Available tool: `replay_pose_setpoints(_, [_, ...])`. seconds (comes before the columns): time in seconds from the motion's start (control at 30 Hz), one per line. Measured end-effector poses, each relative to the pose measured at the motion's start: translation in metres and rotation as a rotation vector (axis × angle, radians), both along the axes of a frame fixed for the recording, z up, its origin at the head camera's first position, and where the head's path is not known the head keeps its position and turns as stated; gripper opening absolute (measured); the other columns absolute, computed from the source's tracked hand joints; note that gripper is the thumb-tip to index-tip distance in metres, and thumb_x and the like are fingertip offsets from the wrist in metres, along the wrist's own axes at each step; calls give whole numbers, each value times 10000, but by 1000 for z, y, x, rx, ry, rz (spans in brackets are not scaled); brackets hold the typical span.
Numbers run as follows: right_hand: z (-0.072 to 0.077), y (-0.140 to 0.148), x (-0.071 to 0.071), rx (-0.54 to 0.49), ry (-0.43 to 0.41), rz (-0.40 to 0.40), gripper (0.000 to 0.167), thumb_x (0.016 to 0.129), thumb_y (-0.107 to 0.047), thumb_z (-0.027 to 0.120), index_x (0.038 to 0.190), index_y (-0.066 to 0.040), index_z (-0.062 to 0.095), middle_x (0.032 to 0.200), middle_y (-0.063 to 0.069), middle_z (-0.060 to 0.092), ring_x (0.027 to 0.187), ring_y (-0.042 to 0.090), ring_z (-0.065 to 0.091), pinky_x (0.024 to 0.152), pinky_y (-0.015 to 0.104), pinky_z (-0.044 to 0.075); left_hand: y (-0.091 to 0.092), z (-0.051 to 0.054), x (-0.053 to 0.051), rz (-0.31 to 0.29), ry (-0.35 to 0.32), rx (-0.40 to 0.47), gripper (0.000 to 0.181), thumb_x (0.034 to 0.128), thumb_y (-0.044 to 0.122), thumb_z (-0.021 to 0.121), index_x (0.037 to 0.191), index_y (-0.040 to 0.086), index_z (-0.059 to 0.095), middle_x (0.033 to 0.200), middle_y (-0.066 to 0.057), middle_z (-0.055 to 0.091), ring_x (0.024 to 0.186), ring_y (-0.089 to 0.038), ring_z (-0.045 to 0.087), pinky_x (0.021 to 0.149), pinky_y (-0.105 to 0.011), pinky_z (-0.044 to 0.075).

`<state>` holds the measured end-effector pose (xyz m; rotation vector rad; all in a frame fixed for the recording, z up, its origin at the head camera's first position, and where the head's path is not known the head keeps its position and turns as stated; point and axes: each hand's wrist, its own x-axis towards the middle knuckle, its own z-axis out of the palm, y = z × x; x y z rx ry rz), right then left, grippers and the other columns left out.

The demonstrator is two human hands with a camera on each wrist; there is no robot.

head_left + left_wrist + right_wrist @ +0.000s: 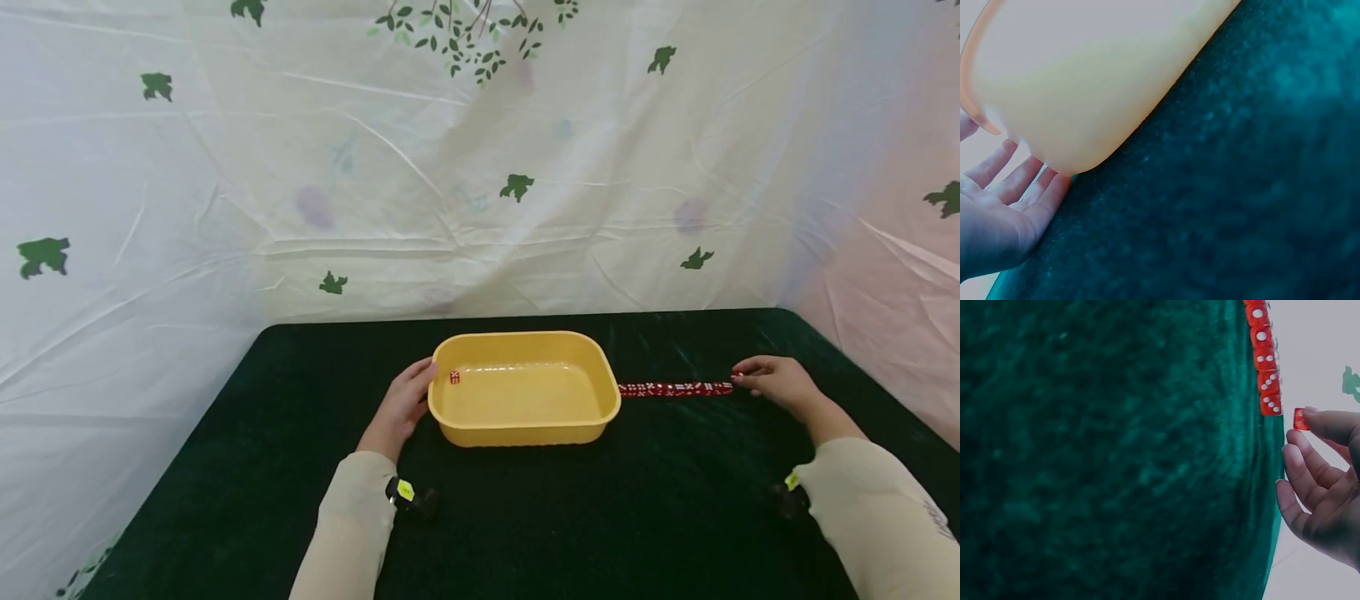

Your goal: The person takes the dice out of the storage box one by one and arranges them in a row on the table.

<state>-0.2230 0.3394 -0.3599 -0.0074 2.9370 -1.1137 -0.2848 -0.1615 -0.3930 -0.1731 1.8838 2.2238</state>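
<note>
A yellow plastic basin (525, 436) stands on the dark green cloth, with a red die (454, 377) inside near its left end. My left hand (402, 406) holds the basin's left end. One digit reaches its rim and the other fingers lie against the outer wall (1085, 94). To the right, a straight row of red dice with white dots (675, 389) runs out from the basin's right side. At the row's far right end, my right hand (783, 385) pinches a single red die (1300, 419) between thumb and finger, slightly apart from the last die in line.
The green cloth (570, 525) covers the table, whose back edge meets a pale hanging sheet (420, 208) printed with green leaves and birds. Small dark devices (412, 497) are strapped to both wrists over light sleeves.
</note>
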Motion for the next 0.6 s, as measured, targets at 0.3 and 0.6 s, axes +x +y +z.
replay_pose_setpoints(0.3, [-9,5,0,-13,-26,-36,380,870,-176,507,1041,161,472,856,140,562,712,213,534,598,318,435,0,1,1,-13,0,1,428,848,348,525,1223,158,443,1231,-35,414,1095,-208,401,859,-361,381])
replay_pose_setpoints(0.6, [-10,5,0,-26,-28,-4,334,855,-105,512,1025,179,473,830,120,569,688,166,517,580,291,445,0,0,1,-3,-7,2,433,844,349,530,1223,159,442,1227,-34,416,1095,-206,401,856,-363,384])
